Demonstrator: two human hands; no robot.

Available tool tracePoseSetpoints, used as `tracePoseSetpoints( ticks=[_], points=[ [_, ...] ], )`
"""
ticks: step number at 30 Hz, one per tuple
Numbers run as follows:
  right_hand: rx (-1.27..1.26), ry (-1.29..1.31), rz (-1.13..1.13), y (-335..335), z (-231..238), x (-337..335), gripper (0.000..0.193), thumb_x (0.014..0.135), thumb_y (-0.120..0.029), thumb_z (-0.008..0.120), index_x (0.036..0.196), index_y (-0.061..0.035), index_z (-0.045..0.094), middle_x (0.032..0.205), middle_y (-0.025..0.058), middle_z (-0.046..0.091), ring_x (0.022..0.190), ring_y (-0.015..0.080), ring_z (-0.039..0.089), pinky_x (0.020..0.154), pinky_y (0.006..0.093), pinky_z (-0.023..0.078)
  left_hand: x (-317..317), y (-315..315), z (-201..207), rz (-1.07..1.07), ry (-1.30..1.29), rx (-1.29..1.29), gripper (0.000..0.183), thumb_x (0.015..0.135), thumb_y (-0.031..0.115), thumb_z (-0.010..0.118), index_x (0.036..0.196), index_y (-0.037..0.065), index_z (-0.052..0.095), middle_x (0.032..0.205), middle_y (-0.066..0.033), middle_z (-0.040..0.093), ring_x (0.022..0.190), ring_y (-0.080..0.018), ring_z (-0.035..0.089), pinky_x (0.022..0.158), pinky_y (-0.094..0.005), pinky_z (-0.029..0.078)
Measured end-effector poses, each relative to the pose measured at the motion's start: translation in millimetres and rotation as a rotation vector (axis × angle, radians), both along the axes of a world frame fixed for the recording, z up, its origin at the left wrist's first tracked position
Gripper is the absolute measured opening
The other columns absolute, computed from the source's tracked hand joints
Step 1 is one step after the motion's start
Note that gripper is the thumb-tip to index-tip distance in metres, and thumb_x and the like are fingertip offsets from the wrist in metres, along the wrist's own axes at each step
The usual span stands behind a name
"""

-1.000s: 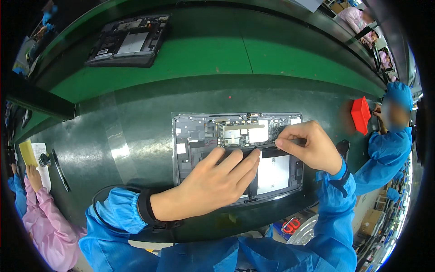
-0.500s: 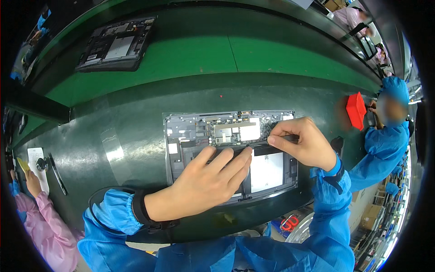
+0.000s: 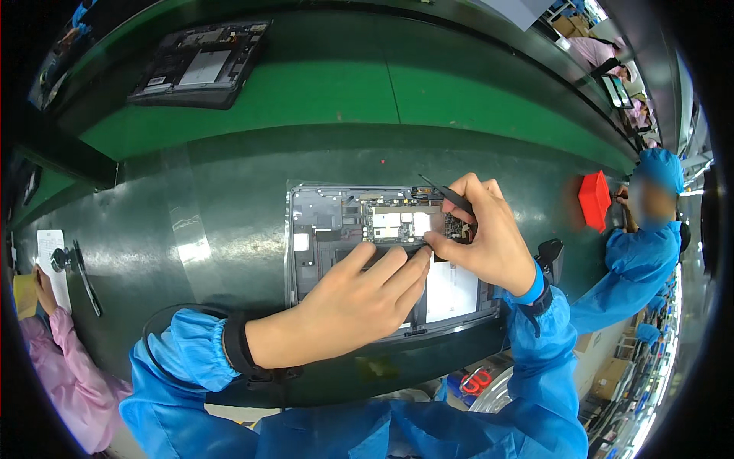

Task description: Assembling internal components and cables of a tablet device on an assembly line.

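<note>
Green bench [image 3: 141, 237], glossy, with a brighter green shelf [image 3: 329, 88] behind. Opened laptop [image 3: 329, 218] lies on bench in front of the person, insides up, circuit board [image 3: 388, 219] along far side, white panel [image 3: 451, 294] at near right. Left hand [image 3: 348, 310] palm down over laptop, fingers extended and slightly spread; fingertips at near edge of board, anything under them hidden. Right hand [image 3: 485, 241] curled, gripping thin dark tool [image 3: 436, 186], tip pointing up-left; thumb tip just beside left fingertips. Second opened laptop [image 3: 202, 65] on shelf, far left. Red bin [image 3: 594, 200] on bench, right, near co-worker in blue [image 3: 634, 256]. Pen [image 3: 88, 283] beside white paper [image 3: 52, 245], left. Pink sleeve [image 3: 69, 359] lower left.
</note>
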State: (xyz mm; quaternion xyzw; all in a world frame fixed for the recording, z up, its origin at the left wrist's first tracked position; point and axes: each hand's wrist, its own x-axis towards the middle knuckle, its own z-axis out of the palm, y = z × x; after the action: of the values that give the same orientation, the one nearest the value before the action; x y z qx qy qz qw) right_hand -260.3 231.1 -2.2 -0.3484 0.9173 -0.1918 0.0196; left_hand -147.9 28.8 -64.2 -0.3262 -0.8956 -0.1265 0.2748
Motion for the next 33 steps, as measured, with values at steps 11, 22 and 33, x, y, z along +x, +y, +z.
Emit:
tracePoseSetpoints(
  ticks=[11, 22, 33],
  points=[
    [0.121, 0.478, 0.57, 24, 8, 4, 0.038, 0.069, -0.013, 0.081, 0.107, -0.0098, 0.077, 0.065, -0.0039, 0.048, 0.062, 0.0138, 0.051, 0.066, 0.0333, 0.039, -2, 0, -2, -0.028, -0.002, 0.018, 0.039, 0.081, 0.019, 0.073, 0.114, -0.002, 0.074, 0.129, -0.0084, 0.067, 0.097, -0.02, 0.058, 0.077, -0.0339, 0.046],
    [0.194, 0.555, 0.576, 22, 8, 12, 0.045, 0.067, -0.01, 0.076, 0.113, -0.0089, 0.077, 0.067, -0.0035, 0.043, 0.064, 0.0138, 0.05, 0.067, 0.0322, 0.039, 1, 2, -6, -0.012, 0.044, 0.023, 0.04, 0.078, 0.018, 0.072, 0.113, -0.003, 0.074, 0.127, -0.0091, 0.067, 0.096, -0.021, 0.058, 0.078, -0.0347, 0.047],
    [0.264, 0.243, 0.196, 17, 36, 70, 0.062, 0.083, -0.022, 0.081, 0.134, 0.0018, 0.055, 0.085, 0.0146, 0.062, 0.077, 0.0328, 0.062, 0.071, 0.0429, 0.046, -1, -1, 9, -0.201, -0.083, 0.52, 0.039, 0.076, 0.01, 0.071, 0.113, -0.001, 0.067, 0.109, -0.011, 0.067, 0.094, -0.028, 0.058, 0.076, -0.0398, 0.048]
  ],
)
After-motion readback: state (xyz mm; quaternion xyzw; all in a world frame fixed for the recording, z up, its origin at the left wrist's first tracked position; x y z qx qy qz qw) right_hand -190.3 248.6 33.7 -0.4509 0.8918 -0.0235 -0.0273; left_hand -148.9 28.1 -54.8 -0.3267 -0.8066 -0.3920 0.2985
